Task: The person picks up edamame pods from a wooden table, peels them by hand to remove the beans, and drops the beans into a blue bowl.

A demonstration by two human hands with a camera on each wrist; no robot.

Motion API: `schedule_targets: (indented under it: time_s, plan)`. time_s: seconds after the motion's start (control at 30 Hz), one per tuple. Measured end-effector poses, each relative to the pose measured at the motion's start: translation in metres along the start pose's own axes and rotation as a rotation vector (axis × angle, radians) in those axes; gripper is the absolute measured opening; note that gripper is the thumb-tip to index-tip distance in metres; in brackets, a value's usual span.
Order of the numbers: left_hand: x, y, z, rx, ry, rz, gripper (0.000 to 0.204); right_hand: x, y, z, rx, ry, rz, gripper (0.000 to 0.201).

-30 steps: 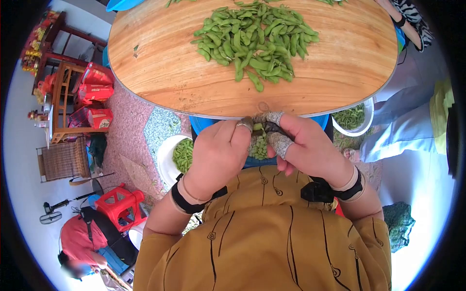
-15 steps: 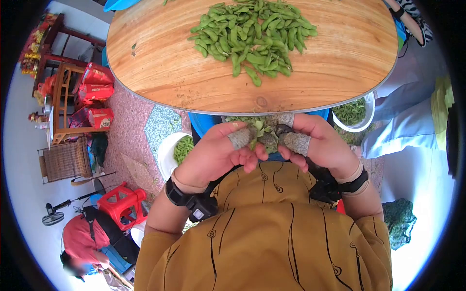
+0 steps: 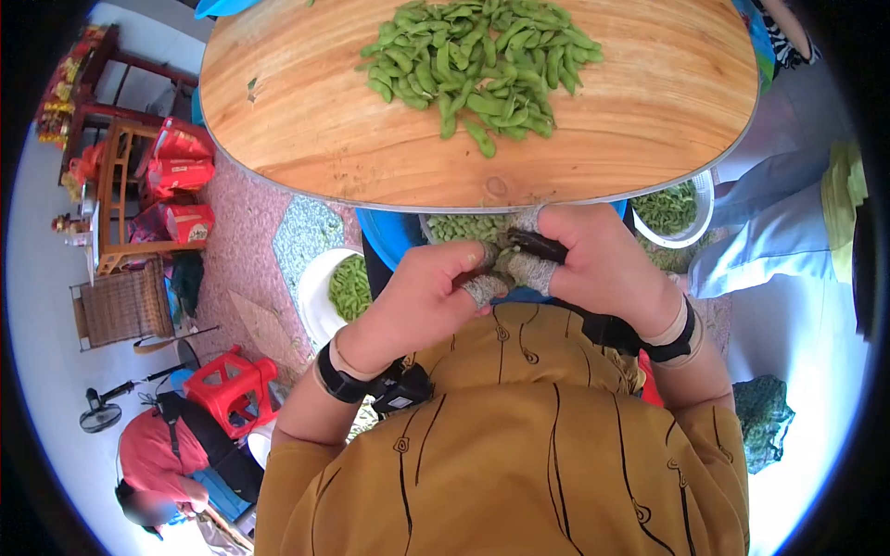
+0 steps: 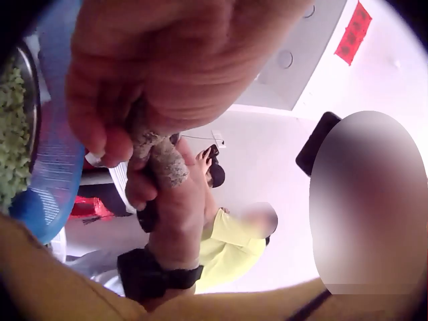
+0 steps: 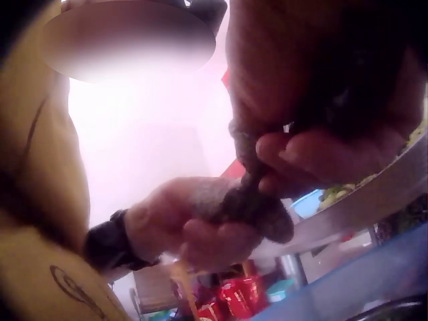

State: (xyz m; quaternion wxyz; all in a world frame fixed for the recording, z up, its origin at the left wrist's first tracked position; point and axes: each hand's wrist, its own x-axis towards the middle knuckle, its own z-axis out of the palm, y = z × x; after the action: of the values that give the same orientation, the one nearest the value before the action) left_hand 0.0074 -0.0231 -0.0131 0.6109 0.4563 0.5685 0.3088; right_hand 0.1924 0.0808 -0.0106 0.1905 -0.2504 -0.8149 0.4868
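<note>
In the head view both hands meet just below the table's near edge, thumbs and forefingers wrapped in grey coverings. The left hand [image 3: 417, 289] curls its thumb and forefinger around a small green pod [image 3: 503, 263], mostly hidden between the fingertips. Opposite, the right hand [image 3: 607, 269] pinches the same spot, and a dark object [image 3: 538, 246] lies against its fingers. Beneath them is a bowl of shelled green beans [image 3: 464, 227], also seen as beans [image 4: 13, 127] in the left wrist view. Green pods [image 3: 482, 69] are heaped on the wooden table [image 3: 306, 130].
White containers of pods stand at left [image 3: 315, 295] and right [image 3: 706, 208]. A blue basin [image 3: 382, 236] sits under the table edge. A red stool [image 3: 232, 389] and a seated person [image 3: 158, 454] are lower left; another person's legs [image 3: 769, 246] are at right.
The hands came apart slightly with fingers spread and green pieces between them, then closed together again at the fingertips. The bean bowl shows more between the hands and the table.
</note>
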Motion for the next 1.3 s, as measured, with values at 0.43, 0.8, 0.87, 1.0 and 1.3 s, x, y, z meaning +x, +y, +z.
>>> schedule_targets:
  time_s: [0.43,0.8,0.87,1.0,1.3]
  plan:
    - [-0.002,0.001,0.002,-0.093,-0.041,0.101,0.013,-0.004,-0.002,0.002,0.039,-0.064,0.023,0.024]
    - [-0.002,0.001,0.0,-0.696,-0.168,-0.122,0.022,-0.009,0.017,0.008,0.498,-0.02,0.086,0.034]
    - [-0.002,0.006,0.002,-0.382,-0.074,-0.065,0.024,-0.007,0.006,0.001,0.317,-0.116,0.19,0.029]
    - [-0.002,0.0,0.002,0.088,0.007,0.048,0.035,-0.005,0.008,0.014,-0.037,-0.023,0.124,0.023]
    - [-0.008,-0.011,0.004,0.043,0.156,0.003,0.039,-0.017,0.011,0.017,-0.448,0.007,0.061,0.022]
